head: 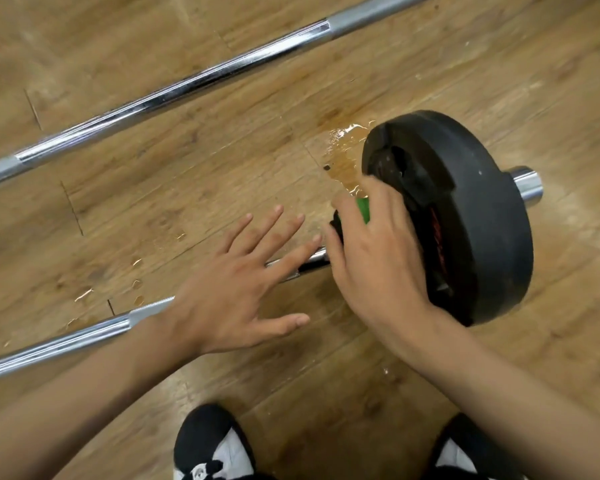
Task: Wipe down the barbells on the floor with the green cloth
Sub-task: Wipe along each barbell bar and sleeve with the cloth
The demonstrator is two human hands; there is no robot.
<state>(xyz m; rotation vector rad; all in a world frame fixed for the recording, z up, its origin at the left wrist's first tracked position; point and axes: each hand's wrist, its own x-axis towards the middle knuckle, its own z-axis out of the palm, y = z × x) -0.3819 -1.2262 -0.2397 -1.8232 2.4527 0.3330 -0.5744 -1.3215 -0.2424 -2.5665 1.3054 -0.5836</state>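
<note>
A chrome barbell (66,341) lies across the wooden floor from lower left to right, carrying a black weight plate (471,216) near its right end. My right hand (374,258) grips the green cloth (362,209) against the bar right beside the plate; only a small green patch and a dark edge of the cloth show. My left hand (236,289) hovers over the bar with fingers spread and straight, holding nothing. A second chrome barbell (174,91) lies farther away, roughly parallel.
A puddle of water (343,150) glistens on the floor just left of the plate, with small droplets (137,282) near the closer bar. My two black-and-white shoes (208,448) stand at the bottom edge. Wooden planks cover the whole floor.
</note>
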